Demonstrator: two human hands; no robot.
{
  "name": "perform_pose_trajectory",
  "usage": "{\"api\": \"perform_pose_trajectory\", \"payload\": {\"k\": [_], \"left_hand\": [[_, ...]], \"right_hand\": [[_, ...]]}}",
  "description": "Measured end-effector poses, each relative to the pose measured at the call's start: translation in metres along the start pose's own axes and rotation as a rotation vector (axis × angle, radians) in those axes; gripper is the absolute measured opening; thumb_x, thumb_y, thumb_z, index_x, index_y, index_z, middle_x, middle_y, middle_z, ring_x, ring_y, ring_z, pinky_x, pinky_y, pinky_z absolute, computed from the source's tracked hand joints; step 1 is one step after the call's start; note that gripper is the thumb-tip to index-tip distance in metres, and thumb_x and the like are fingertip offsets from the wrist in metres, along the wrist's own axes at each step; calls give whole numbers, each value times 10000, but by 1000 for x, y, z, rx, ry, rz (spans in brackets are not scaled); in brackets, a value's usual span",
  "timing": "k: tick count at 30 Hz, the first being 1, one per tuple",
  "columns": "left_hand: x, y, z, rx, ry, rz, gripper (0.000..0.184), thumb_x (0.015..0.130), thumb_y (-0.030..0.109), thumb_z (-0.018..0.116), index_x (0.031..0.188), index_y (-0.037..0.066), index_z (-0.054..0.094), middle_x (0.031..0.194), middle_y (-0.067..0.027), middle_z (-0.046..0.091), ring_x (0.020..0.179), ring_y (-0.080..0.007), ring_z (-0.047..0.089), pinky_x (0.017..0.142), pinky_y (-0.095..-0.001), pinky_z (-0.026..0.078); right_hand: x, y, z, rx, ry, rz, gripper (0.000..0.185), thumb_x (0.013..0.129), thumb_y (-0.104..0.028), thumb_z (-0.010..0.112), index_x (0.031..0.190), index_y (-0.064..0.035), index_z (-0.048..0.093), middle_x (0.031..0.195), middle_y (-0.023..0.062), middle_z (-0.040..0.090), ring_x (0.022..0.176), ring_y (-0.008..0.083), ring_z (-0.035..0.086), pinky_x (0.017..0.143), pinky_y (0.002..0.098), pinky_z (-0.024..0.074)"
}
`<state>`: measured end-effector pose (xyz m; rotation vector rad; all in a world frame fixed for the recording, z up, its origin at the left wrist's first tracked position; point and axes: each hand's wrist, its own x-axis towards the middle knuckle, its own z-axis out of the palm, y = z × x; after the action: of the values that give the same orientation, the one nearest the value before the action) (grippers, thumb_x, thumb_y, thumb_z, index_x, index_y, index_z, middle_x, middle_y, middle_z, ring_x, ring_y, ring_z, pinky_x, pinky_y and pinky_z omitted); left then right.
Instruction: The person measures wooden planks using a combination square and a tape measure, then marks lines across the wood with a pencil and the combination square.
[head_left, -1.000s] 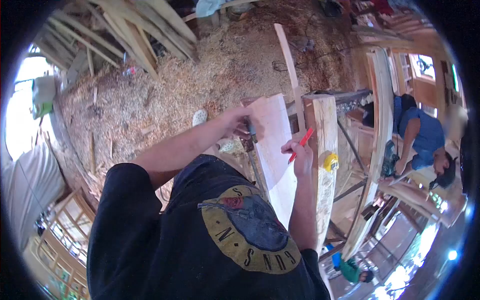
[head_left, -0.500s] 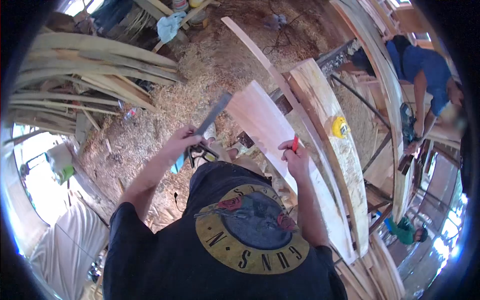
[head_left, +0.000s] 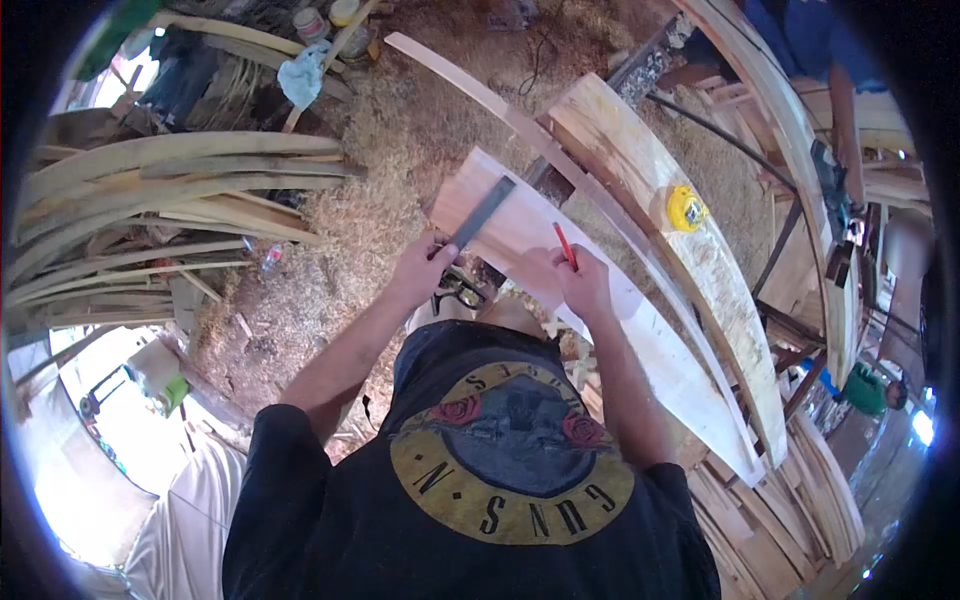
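Observation:
My left hand [head_left: 425,268] grips a combination square [head_left: 486,211] near its head. The square's dark blade lies over the far end of a pale, tapering plank [head_left: 655,345], and its head hangs at the plank's near edge. Between the closed fingers of my right hand [head_left: 583,288] is a red pencil [head_left: 566,246], pointing up and away from me above the plank. Whether the pencil touches the wood I cannot tell.
Beside the plank run a thin curved strip [head_left: 485,100] and a thick curved board [head_left: 655,165] bearing a yellow tape measure [head_left: 686,208]. Curved timbers [head_left: 200,170] are stacked at left. Shavings cover the floor. A co-worker's arm [head_left: 846,140] holds a power tool [head_left: 830,190] at right.
The combination square has moved right, from beside the plank's end to over it. My right hand has shifted slightly, and the pencil now shows more of its length. The camera view has also shifted.

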<state>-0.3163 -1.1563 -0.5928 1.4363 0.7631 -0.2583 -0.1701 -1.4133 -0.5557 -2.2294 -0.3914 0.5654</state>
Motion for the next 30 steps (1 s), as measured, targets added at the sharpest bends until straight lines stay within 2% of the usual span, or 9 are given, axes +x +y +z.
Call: {"api": "perform_pose_trajectory", "payload": {"k": [3, 4, 7, 8, 14, 18, 21, 26, 30], "left_hand": [[2, -2, 2, -49, -30, -25, 176, 1029, 166, 556, 1085, 12, 622, 946, -96, 744, 857, -146, 685, 784, -311, 547], [3, -3, 1, -79, -49, -48, 170, 1031, 164, 556, 1084, 16, 621, 942, -94, 740, 850, -146, 684, 783, -311, 547], [4, -1, -1, -171, -100, -115, 158, 1040, 162, 553, 1089, 24, 613, 938, -90, 731, 826, -145, 678, 771, -305, 548], [3, 1, -2, -202, -112, -138, 159, 1044, 164, 552, 1097, 25, 607, 942, -93, 731, 817, -143, 675, 761, -299, 547], [3, 4, -2, -232, -119, -147, 150, 1045, 178, 559, 1085, 39, 600, 924, -76, 724, 775, -129, 663, 719, -278, 540], [4, 5, -3, -214, -119, -149, 136, 1042, 126, 540, 1077, 12, 606, 920, -85, 711, 822, -166, 687, 774, -307, 563], [0, 12, -3, -315, -129, -196, 132, 1040, 91, 514, 1102, 5, 592, 934, -97, 707, 841, -176, 692, 784, -313, 569], [-2, 10, 0, -283, -105, -178, 135, 1037, 64, 493, 1116, -1, 581, 951, -104, 703, 858, -184, 695, 794, -319, 572], [-3, 9, 2, -178, -70, -107, 139, 1037, 68, 495, 1114, -6, 584, 949, -99, 704, 858, -179, 693, 811, -321, 561]], "right_hand": [[8, 4, 0, 35, -27, 107, 161, 839, -137, 592, 880, -18, 692, 783, 180, 697, 734, 282, 699, 695, 387, 534], [12, 1, -1, 37, -16, 152, 169, 829, -153, 596, 858, -23, 701, 737, 159, 687, 720, 248, 693, 695, 375, 533], [21, 4, -4, 104, -60, 250, 172, 831, -133, 599, 896, -18, 710, 756, 67, 685, 728, 146, 639, 701, 321, 518], [25, 8, -4, 110, -84, 299, 155, 802, -119, 600, 845, -25, 715, 725, 46, 670, 704, 131, 623, 665, 308, 501], [28, 1, -7, 178, -109, 332, 160, 771, -93, 566, 766, -27, 712, 691, 41, 649, 687, 129, 612, 641, 303, 482], [29, 1, -5, 121, -91, 350, 164, 786, -117, 578, 796, -33, 719, 690, 49, 659, 668, 137, 620, 634, 311, 493], [31, 19, -1, 122, -77, 344, 168, 812, -161, 618, 835, -39, 731, 680, 75, 673, 645, 150, 644, 620, 332, 517], [30, 14, -1, 183, -73, 326, 213, 824, -192, 625, 876, -19, 739, 672, 97, 673, 639, 159, 653, 618, 348, 528], [32, 7, -3, 127, -61, 348, 150, 762, -114, 594, 759, -23, 713, 672, 44, 660, 663, 133, 624, 625, 317, 499]]}}
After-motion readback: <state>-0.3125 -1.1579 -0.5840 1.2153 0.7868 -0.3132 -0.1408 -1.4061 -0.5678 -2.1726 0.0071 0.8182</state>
